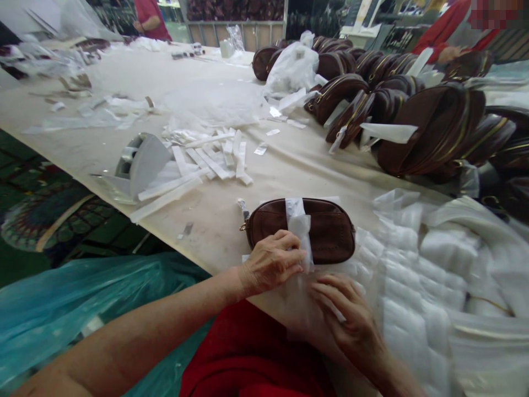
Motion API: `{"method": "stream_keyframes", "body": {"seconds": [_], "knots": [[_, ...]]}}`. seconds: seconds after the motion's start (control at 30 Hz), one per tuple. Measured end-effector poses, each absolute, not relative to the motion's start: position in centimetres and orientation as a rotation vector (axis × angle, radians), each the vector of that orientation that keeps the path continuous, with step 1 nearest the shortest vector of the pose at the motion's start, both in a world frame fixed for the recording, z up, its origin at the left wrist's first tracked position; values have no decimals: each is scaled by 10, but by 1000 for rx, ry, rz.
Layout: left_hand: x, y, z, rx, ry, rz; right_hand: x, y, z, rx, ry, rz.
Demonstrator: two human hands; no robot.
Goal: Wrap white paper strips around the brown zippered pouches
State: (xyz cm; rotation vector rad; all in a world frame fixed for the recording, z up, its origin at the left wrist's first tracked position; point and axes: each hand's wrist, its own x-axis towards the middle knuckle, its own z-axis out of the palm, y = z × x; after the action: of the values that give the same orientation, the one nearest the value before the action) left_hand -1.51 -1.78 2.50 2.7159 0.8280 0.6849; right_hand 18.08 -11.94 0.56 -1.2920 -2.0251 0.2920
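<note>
A dark brown leather pouch (330, 231) lies flat on the table in front of me, with a metal ring and a wrapped tag at its left end. Around its middle runs a white wrapping strip (295, 208). The fingers of my left hand (275, 259) are pressed together on the strip's loose lower part, at the pouch's near edge. My right hand (349, 314) is just below the pouch's right half, its fingers curled. A narrow white piece (335, 310) shows between its fingers and thumb. Thin translucent film lies beneath both hands.
Loose white strips (215, 160) and a grey tape dispenser (140, 162) are left of centre. Many brown bags (430, 127) crowd the right rear. Clear plastic wrapping (413, 286) covers the right side. A teal plastic bag (103, 309) hangs below the table edge. Two people are farther back.
</note>
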Motion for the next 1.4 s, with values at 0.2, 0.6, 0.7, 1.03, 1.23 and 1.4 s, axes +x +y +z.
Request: {"method": "stream_keyframes", "body": {"seconds": [0.2, 0.6, 0.7, 1.03, 1.23, 1.4], "knots": [[-14, -18, 28, 2726, 857, 622, 165, -129, -5, -1463, -2042, 433], [-11, -25, 17, 2907, 790, 889, 164, -127, 2, -998, -2111, 254], [-10, -25, 14, 2947, 761, 927, 166, -132, 8, -975, -2137, 260], [-11, -24, 6, 2958, 741, 1002, 166, -146, 28, -926, -2261, 168], [-12, -24, 6, 3000, 670, 994, 180, -119, 58, -897, -2324, 150], [-14, -25, 4, 2963, 698, 956, 181, -68, 76, -834, -2272, 119]]}}
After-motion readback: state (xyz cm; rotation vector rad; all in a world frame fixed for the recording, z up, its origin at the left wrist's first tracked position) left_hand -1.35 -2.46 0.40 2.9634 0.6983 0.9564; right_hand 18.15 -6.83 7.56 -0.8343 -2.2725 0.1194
